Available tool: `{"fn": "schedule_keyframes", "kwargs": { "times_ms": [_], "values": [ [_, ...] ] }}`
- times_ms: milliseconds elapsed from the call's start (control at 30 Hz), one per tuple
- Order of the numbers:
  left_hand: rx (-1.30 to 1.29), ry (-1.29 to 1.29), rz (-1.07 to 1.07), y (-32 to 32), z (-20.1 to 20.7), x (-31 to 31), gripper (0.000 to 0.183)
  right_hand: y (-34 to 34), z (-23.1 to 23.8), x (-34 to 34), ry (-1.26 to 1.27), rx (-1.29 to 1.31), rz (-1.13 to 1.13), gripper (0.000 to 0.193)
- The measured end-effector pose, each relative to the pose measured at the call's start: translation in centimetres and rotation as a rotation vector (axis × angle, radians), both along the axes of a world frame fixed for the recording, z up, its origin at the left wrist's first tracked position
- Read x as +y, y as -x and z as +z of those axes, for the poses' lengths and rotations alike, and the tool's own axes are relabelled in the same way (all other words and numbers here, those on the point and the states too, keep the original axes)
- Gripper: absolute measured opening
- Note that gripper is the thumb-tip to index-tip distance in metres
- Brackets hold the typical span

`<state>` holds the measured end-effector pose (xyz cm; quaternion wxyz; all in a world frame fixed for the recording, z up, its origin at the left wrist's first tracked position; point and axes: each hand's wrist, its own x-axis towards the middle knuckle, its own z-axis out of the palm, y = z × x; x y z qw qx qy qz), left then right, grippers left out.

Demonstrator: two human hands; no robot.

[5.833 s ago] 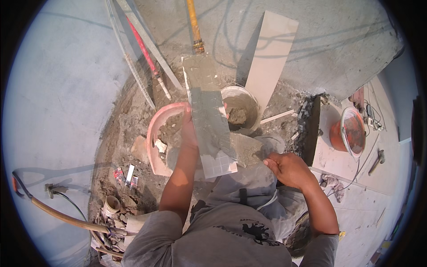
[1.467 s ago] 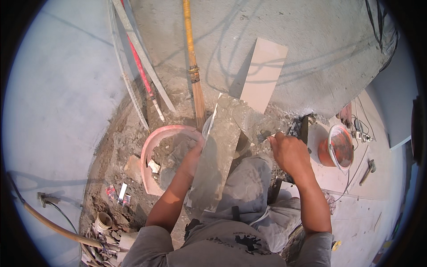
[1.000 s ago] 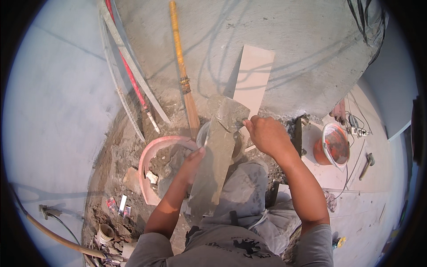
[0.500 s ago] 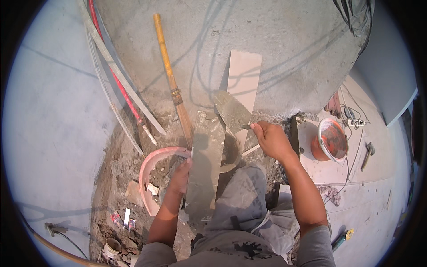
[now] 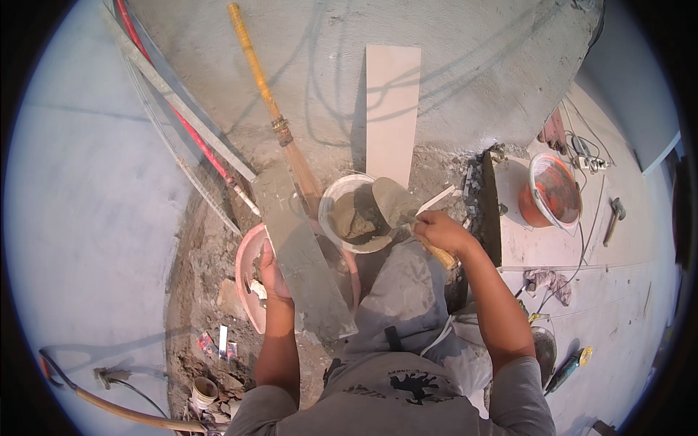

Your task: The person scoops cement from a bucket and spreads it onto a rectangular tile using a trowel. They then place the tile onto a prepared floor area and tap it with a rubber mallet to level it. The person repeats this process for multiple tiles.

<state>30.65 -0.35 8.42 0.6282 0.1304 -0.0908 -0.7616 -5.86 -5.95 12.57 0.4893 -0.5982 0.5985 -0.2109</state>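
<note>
just left of the mortar bucket [image 5: 329, 204], i see the person's left hand [image 5: 274, 276] holding a mortar-coated tile [image 5: 309, 261], grip narrow along its long edge. right of the bucket, the right hand [image 5: 440, 232] grips a trowel [image 5: 395, 201] firmly, its blade at the bucket's rim. behind the bucket, a bare tile [image 5: 392, 116] leans on the wall [image 5: 480, 51]; a broom [image 5: 280, 129] stands behind to its left.

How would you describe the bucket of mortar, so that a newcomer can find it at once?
Find the long, bare, pale tile against the grey wall. Below it, slightly left, stands the mortar bucket, the right hand holding a trowel at its rim. Unlike the orange bucket further right, it is whitish and holds grey mortar.
</note>
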Motion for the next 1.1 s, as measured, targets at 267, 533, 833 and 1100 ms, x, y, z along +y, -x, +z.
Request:
{"fn": "schedule_keyframes", "kwargs": {
  "times_ms": [267, 533, 833, 1100],
  "values": [
    [-0.091, 0.04, 0.155, 1.6, 0.4, 1.2, 0.062, -6.2, -7.4, -3.1, -0.296, -0.658, -0.208, 0.034],
    [-0.386, 0.136, 0.266, -6.3, -2.6, 0.3, 0.063, 1.4, -5.7, 4.7, 0.287, -0.339, -0.35, 0.032],
    [-0.551, 0.561, -0.057, -11.7, -3.3, -5.0, 0.064, 19.7, 1.6, 38.4, 0.297, -0.155, -1.484, 0.034],
    [-0.337, 0.056, -0.065, 8.2, 7.2, -7.3, 0.063, 13.7, -15.5, 63.3, 0.077, -0.814, -2.381, 0.033]
  ]
}}
